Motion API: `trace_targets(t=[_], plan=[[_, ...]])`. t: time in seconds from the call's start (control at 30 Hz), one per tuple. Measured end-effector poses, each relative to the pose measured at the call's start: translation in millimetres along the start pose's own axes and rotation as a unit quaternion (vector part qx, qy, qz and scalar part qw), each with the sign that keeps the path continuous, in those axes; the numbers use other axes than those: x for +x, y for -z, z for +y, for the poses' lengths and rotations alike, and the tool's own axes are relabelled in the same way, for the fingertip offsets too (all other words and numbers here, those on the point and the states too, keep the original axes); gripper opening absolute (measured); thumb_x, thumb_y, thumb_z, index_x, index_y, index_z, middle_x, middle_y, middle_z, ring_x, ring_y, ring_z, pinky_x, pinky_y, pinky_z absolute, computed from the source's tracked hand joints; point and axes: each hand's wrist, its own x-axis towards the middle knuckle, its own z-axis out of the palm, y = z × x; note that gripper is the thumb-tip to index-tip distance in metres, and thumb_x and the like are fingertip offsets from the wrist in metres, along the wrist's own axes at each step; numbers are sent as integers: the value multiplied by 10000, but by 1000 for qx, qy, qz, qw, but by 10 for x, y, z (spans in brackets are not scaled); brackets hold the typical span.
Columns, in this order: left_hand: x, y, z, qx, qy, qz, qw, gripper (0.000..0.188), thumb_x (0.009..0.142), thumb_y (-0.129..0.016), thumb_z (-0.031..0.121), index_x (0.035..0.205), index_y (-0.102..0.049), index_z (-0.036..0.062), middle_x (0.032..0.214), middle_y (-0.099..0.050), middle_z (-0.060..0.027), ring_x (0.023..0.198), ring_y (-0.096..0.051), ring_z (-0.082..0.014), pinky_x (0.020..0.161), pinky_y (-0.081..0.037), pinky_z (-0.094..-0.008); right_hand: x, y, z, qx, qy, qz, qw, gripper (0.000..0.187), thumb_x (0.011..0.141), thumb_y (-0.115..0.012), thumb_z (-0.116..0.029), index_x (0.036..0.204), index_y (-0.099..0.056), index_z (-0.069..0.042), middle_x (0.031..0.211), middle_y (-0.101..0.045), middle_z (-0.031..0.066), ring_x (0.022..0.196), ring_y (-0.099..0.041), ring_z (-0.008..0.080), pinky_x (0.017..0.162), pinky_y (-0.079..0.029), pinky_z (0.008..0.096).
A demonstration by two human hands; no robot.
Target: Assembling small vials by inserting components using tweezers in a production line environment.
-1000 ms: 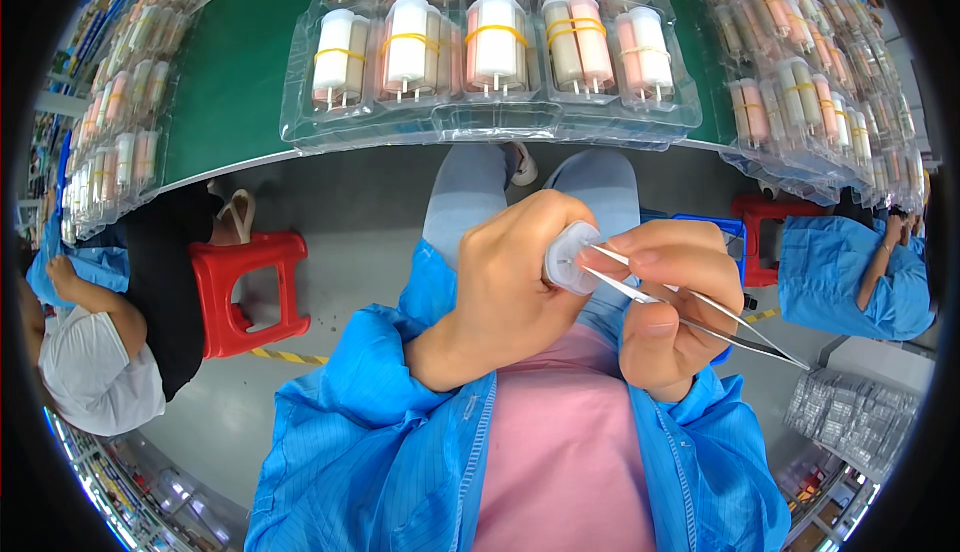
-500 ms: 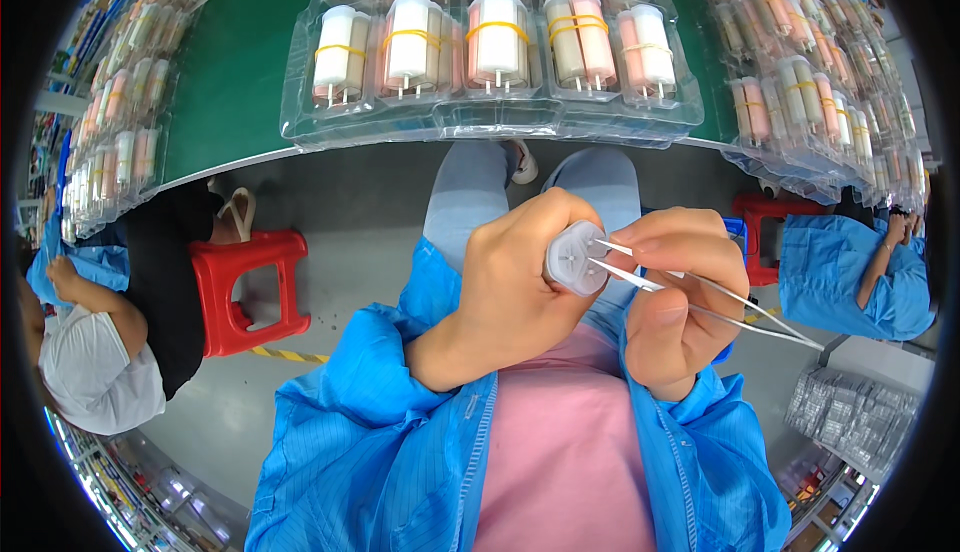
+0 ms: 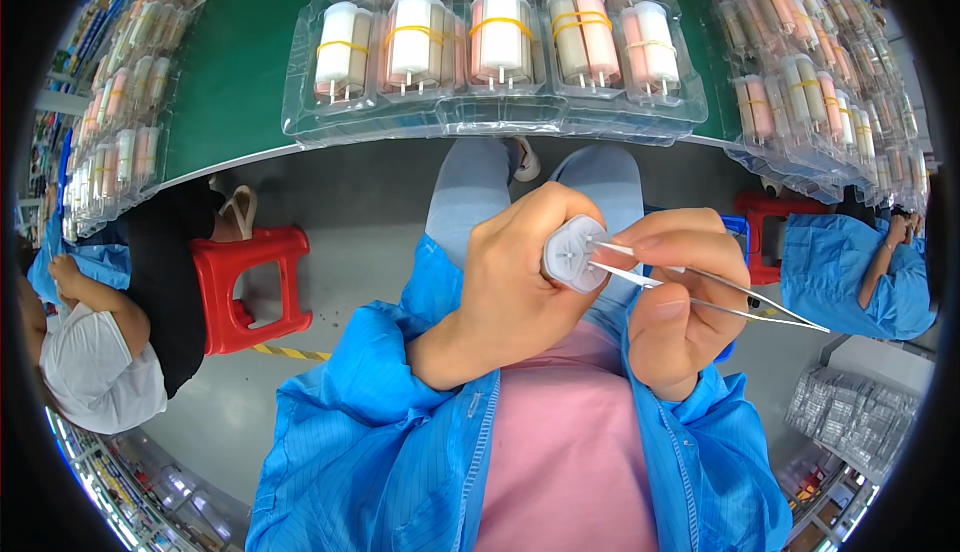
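My left hand (image 3: 510, 282) is wrapped round a part whose body is hidden in the fist. Only its pale, translucent lobed end (image 3: 573, 254) shows, with small pins or posts on it. In my right hand (image 3: 685, 292), thumb and fingers pinch a pair of metal tweezers (image 3: 765, 302). The two pointed tips are apart and reach the lobed end; I cannot tell whether they grip anything there. Both hands are held over my lap, in front of the table edge.
On the green table (image 3: 235, 82) ahead sits a clear plastic tray (image 3: 480, 117) of banded white, pink and grey cylinders. More filled trays (image 3: 800, 137) are stacked at both sides. A red stool (image 3: 250, 287) and seated people (image 3: 850, 272) flank me.
The lobed end in my left hand has tilted and shifted slightly left. The tweezers stay at it, their tips slightly shifted. Both grips look the same.
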Motion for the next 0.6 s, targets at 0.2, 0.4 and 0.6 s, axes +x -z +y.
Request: trace_targets(t=[0.2, 0.4, 0.6], plan=[[-7, -38, 25, -25, 26, 11, 999, 253, 676, -756, 3, 833, -560, 40, 720, -598, -89, 617, -612, -208, 528, -453, -293, -14, 15, 38, 16, 10, 30, 999, 274, 888, -610, -203, 986, -589, 52, 907, -638, 178, 845, -584, 222, 727, -500, 308], [4, -10, 28, -32, 39, -4, 999, 241, 714, -776, 4, 849, -578, 33, 741, -658, -36, 694, -608, -55, 582, -471, -208, -12, 47, 56, 14, 10, 18, 1000, 269, 901, -588, -193, 995, -575, 60, 934, -610, 195, 847, -585, 221, 731, -506, 308], [1, -22, 4, -10, 25, 4, 1000, 227, 723, -765, 5, 850, -578, 25, 750, -670, -52, 699, -627, -71, 590, -485, -215, -8, 23, 63, 65, -3, 25, 998, 250, 909, -565, -155, 1023, -552, 68, 963, -575, 204, 847, -586, 218, 731, -510, 308]])
